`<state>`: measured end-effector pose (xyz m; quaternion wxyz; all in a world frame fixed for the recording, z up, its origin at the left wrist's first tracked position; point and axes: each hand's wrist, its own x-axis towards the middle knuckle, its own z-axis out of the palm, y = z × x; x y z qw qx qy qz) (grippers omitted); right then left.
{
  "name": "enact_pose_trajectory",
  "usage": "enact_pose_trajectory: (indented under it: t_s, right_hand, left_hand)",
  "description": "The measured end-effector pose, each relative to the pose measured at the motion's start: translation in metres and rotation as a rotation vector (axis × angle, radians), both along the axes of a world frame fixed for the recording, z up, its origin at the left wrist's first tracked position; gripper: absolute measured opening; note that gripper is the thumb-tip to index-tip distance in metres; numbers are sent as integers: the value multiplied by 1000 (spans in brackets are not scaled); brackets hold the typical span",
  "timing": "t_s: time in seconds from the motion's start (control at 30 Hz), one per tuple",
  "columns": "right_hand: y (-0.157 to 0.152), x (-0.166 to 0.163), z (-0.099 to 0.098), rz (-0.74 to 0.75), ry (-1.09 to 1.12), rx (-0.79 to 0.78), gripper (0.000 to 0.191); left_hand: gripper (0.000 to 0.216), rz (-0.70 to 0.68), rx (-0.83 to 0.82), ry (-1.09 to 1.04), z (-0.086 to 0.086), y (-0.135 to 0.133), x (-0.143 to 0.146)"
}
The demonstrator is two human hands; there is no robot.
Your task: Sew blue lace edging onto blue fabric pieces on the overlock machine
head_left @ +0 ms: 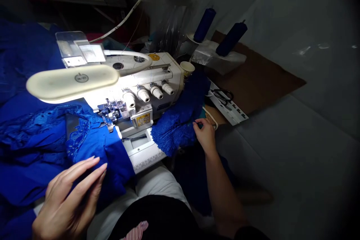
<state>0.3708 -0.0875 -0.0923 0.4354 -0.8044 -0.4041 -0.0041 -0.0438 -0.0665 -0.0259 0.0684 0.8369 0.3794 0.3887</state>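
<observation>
My left hand hovers over blue fabric, its fingers stretched out and holding nothing. That fabric, with a blue lace trim, lies under the presser foot of a white overlock sewing machine. To the right, my right hand has its thumb and forefinger pinched together beside a piece of blue lace. What the pinch holds, if anything, is too small to make out. The lace lies along the machine's right side and hangs over the table edge.
A lit lamp on a bent white arm covers part of the machine. Black-handled scissors rest by a white strip. Behind are a paper cup, blue thread cones and brown cardboard. A tiled wall rises on the right.
</observation>
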Motion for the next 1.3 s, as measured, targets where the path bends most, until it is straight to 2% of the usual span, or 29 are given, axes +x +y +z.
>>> enact_pose_trajectory:
  t_s: [0.07, 0.1, 0.17, 0.23, 0.27, 0.3, 0.33, 0.4, 0.43, 0.47, 0.53, 0.57, 0.6, 0.67, 0.7, 0.73, 0.8, 0.83, 0.87, 0.9, 0.93, 1.0, 1.07, 1.13, 1.17, 1.23, 1.3]
  right_hand:
    - [-2, 0, 6, -39, 7, 53, 13]
    - [-2, -1, 11, -54, 12, 83, 13]
    - [-3, -12, 24, -61, 14, 135, 13]
    - [-8, -36, 43, -42, -5, 167, 13]
    - [-13, -52, 54, -20, -33, 176, 13]
    - [-19, -70, 64, 11, -61, 179, 12]
    - [-27, -89, 73, 74, -101, 173, 9]
    - [-47, -123, 84, 363, -238, 124, 5]
    - [-58, -136, 84, 532, -224, 80, 7]
    - [-67, -145, 81, 768, -175, -8, 7]
    - [-80, -154, 67, 1154, 1, -289, 7]
    - [-82, -154, 57, 1270, 80, -426, 7]
    - [-82, -152, 47, 1326, 135, -532, 7]
    - [-74, -149, 32, 1323, 173, -608, 3]
    - [-68, -149, 31, 1280, 180, -563, 5]
    - [-61, -150, 33, 1218, 196, -479, 15]
    - [-48, -157, 47, 1094, 299, -283, 45]
    - [-43, -162, 56, 1080, 382, -202, 52]
    - [-39, -168, 65, 1114, 470, -158, 49]
    - [-35, -175, 72, 1192, 547, -159, 37]
    - [-33, -182, 77, 1280, 603, -195, 25]
    - [-27, -194, 76, 1368, 608, -265, 29]
    - [-19, -202, 64, 1242, 495, -203, 29]
    - [-11, -206, 50, 1050, 404, -48, 23]
    - [-8, -206, 43, 1017, 414, 3, 21]
    - [-7, -204, 35, 1113, 571, -50, 21]
    - [-10, -201, 34, 1254, 756, -223, 24]
  left_hand:
    - [39, -42, -78, -82, 6, -6, 8]
    - [36, -69, -190, -122, 9, -8, 15]
    - [33, -178, -551, -223, 13, -12, 37]
    - [41, -387, -1041, -366, 13, -10, 72]
    - [48, -536, -1267, -453, 12, -6, 94]
    - [54, -656, -1459, -533, 11, -1, 116]
    - [58, -720, -1580, -630, 11, 7, 136]
    - [56, -734, -1686, -697, 17, 26, 168]
    - [51, -722, -1682, -714, 22, 37, 177]
    - [45, -694, -1630, -707, 29, 48, 179]
    - [32, -608, -1408, -688, 45, 65, 166]
    - [28, -553, -1290, -683, 53, 70, 153]
    - [26, -492, -1179, -688, 60, 72, 137]
    - [24, -365, -1040, -699, 72, 63, 103]
    - [23, -311, -1010, -686, 75, 54, 88]
    - [21, -276, -993, -657, 77, 42, 76]
    - [19, -273, -1032, -588, 78, 16, 58]
    - [20, -285, -1068, -574, 77, 5, 52]
    - [22, -288, -1094, -589, 75, -3, 48]
    - [23, -271, -1100, -631, 73, -7, 45]
    - [23, -234, -1074, -698, 71, -7, 42]
    - [21, -118, -941, -843, 66, 4, 39]
    - [19, -31, -773, -865, 59, 23, 38]
    - [18, 4, -612, -709, 50, 42, 38]
    - [18, 16, -534, -598, 45, 51, 39]
    - [18, 62, -395, -428, 37, 64, 39]
    - [19, 119, -341, -379, 32, 72, 37]
